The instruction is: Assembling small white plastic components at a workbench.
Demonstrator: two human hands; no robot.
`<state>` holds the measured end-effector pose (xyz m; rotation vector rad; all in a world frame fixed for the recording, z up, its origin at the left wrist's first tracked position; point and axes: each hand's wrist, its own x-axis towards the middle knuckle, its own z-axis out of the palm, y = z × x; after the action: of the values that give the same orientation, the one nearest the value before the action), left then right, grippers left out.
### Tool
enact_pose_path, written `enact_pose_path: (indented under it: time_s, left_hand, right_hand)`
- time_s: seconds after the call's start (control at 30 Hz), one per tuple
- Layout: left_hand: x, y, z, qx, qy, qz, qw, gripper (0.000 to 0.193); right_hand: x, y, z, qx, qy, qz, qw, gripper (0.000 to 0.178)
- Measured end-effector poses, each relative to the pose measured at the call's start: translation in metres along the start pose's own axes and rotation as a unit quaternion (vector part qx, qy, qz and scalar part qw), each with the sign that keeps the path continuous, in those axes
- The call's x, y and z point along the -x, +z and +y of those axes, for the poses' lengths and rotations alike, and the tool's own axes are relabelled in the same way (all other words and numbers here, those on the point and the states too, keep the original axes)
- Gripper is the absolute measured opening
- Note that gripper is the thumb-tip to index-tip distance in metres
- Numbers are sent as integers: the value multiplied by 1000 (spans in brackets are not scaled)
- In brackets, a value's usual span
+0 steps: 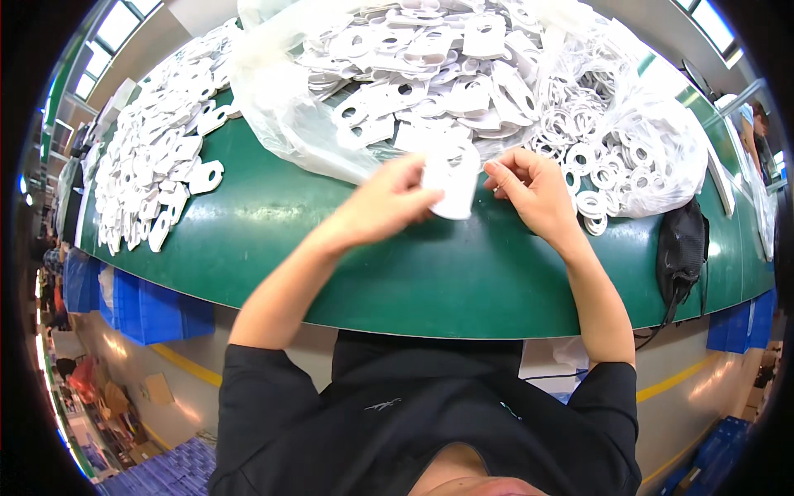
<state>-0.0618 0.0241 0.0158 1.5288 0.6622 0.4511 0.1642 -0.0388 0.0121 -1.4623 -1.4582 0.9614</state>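
Over the green table (447, 289), my left hand (382, 202) pinches a white flat tag-shaped piece (456, 188) by its left edge. The piece is tilted and slightly blurred, with its upper part against the white pile behind. Just right of it is my right hand (536, 194), its thumb and fingers drawn together; whatever they hold is too small to make out. Beyond my hands, a heap of similar white pieces with round holes (405, 91) lies on an opened clear plastic bag (277, 112). White rings (591, 202) spill from another clear bag (662, 157) beside my right hand.
At the left of the table spreads another pile of white holed pieces (153, 165). A black mesh pouch (683, 248) lies by the right front edge. Blue bins (153, 307) are below the table at the left, with another blue bin (738, 324) at the right.
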Motion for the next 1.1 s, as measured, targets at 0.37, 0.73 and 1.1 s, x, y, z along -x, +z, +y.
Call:
enact_pose_path:
  time_s: [0.37,0.73,1.1]
  left_hand:
    - [-16,-221,86,127,204,576,781,46]
    - [-126,-106,18,-452,-33,393,800,71]
    - [-91,-129,32,-195,179,585,767,36]
  right_hand:
    - [-5,-61,-20,173,-119,277,938,14]
    - [8,-109,10,352,17,75,933,21]
    - [2,-108,1,342,-28,161,925,18]
